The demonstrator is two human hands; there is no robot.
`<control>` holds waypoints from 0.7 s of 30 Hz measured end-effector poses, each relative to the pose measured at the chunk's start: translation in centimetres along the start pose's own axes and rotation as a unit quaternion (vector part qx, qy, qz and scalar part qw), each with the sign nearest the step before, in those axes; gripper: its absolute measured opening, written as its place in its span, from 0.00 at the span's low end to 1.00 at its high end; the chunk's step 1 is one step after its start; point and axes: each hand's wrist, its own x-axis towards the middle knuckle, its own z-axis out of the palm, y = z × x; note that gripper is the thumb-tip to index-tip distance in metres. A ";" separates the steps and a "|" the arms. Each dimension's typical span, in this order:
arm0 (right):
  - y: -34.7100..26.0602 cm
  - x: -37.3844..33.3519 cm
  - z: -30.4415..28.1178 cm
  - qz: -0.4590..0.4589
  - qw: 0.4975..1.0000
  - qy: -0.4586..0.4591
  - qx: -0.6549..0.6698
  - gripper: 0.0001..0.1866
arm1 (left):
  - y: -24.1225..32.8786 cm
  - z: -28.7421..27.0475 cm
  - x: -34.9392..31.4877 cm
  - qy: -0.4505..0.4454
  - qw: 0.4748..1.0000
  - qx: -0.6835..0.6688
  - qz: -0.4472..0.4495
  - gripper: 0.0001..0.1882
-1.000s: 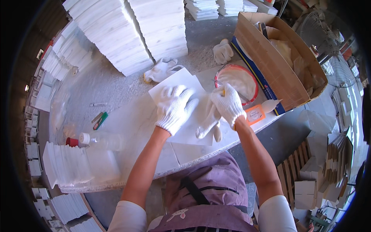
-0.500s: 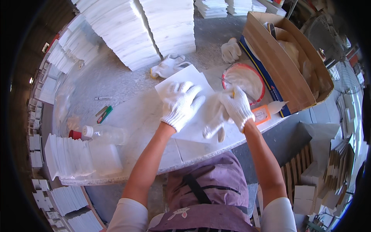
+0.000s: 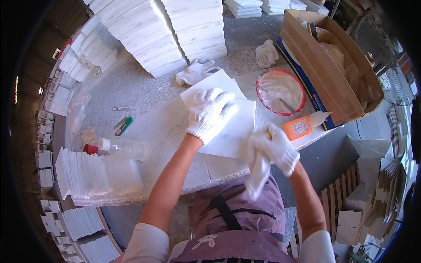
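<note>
White marble-like tiles lie overlapped on the table, the top tile [image 3: 242, 129] turned at an angle. My left hand [image 3: 209, 113], in a white knitted glove, rests on it with the fingers laid out. My right hand [image 3: 280, 148], gloved the same way, is closed on a crumpled loose white glove [image 3: 258, 177]. That glove hangs, blurred, over the table's near edge in front of my apron. Beyond my right hand stand an orange hand pad [image 3: 297, 128] and a red-rimmed bowl [image 3: 303, 101] of white paste with a metal blade in it.
A cardboard box [image 3: 322, 72] stands at the right. Spare gloves [image 3: 195, 73] lie behind the tiles, near tall tile stacks [image 3: 199, 33]. At left are a clear bottle [image 3: 131, 149], a green-handled cutter [image 3: 126, 126] and upright tiles [image 3: 81, 173]. The table edge [image 3: 197, 188] curves before me.
My right hand has moved toward me and slightly right, carrying the loose glove from above the tile to past the table edge. My left hand stays on the tile.
</note>
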 end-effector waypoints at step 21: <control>6.2 -4.2 5.2 -0.201 0.954 -0.129 0.183 0.20 | 9.1 -3.1 -7.1 -0.120 0.916 -0.340 0.175 0.15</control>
